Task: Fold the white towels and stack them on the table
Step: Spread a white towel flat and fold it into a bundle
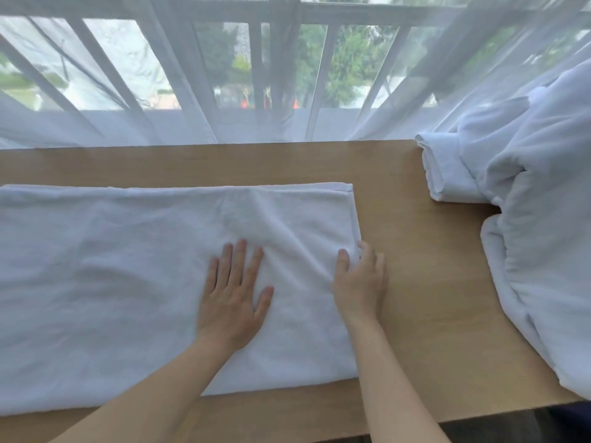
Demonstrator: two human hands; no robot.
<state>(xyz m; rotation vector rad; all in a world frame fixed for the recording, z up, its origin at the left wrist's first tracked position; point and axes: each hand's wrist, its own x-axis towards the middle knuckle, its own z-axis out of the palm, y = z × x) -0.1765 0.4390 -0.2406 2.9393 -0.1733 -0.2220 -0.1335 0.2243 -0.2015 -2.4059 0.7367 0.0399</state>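
Towel (128,266), white and folded lengthwise, is laid flat on the wooden table (415,282), extending past the left frame edge. The left hand (235,295) is pressed palm-down on it, fingers straight and slightly spread. The towel's right edge is pinched between thumb and fingers of the right hand (359,282). A heap of white towels (527,219) is positioned at the table's right end.

A single head-worn, wide-angle view is given, aimed forward and down from close above the wooden table (399,193), toward the curtained window (256,65) beyond.
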